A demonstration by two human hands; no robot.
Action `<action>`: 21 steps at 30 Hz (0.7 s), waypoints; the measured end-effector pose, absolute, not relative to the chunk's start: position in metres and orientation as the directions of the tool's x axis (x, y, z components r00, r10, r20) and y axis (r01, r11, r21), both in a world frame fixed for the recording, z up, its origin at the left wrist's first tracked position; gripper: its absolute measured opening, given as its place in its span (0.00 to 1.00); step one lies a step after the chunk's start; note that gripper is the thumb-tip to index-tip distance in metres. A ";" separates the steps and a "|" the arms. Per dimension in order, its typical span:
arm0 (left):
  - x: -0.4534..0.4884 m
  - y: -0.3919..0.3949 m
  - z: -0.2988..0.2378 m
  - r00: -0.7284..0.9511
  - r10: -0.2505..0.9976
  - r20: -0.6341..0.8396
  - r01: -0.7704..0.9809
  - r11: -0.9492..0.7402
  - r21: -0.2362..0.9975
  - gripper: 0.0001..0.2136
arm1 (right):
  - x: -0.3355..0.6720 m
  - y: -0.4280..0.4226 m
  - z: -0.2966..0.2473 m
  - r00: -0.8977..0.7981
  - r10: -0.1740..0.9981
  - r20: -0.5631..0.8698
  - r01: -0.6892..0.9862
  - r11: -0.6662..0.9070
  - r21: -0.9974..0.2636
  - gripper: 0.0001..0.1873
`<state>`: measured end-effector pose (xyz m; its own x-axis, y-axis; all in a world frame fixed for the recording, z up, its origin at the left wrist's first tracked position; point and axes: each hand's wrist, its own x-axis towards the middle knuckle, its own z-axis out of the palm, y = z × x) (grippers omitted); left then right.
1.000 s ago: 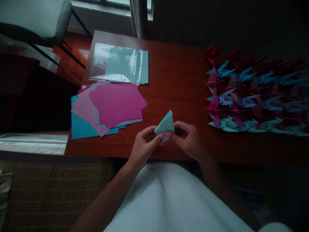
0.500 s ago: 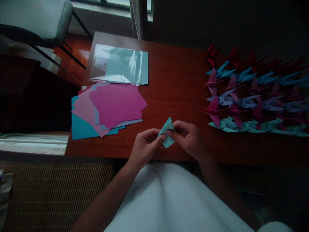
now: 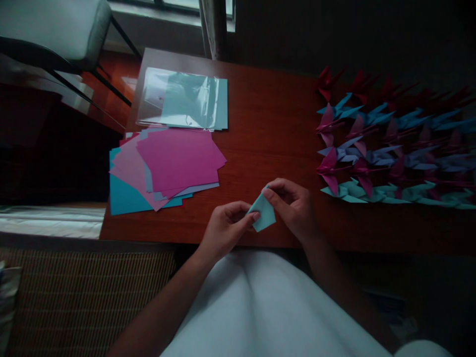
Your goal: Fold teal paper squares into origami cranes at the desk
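Observation:
A small folded piece of light teal paper [image 3: 265, 214] is pinched between both my hands just above the near edge of the dark red wooden table [image 3: 267, 119]. My left hand [image 3: 225, 229] grips its left corner with thumb and fingers closed. My right hand [image 3: 292, 206] pinches its upper right side with curled fingers. The paper lies nearly flat, low over the table.
A fanned stack of pink, lilac and blue paper sheets [image 3: 167, 166] lies at the left. Behind it sits a clear plastic sleeve with teal sheets [image 3: 184, 99]. Rows of folded paper cranes [image 3: 386, 144] fill the right side. A chair [image 3: 55, 29] stands at far left.
The folded teal paper was standing up as a triangle; both hands have turned it down and flattened it closer to the table edge. My right hand has shifted slightly up and over it.

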<state>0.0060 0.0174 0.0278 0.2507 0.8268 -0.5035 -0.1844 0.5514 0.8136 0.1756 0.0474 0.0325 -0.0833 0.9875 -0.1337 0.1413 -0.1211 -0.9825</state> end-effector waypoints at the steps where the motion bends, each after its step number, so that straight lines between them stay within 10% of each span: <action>1: 0.006 0.017 0.028 0.260 0.821 -0.509 -0.190 0.560 0.806 0.12 | 0.175 0.048 0.033 -0.076 0.989 -0.123 0.140 -0.112 -0.984 0.07; 21: 0.025 0.004 0.028 0.279 0.796 -0.537 -0.417 0.604 0.679 0.12 | 0.158 0.045 0.032 0.138 0.990 0.003 0.092 -0.010 -0.996 0.08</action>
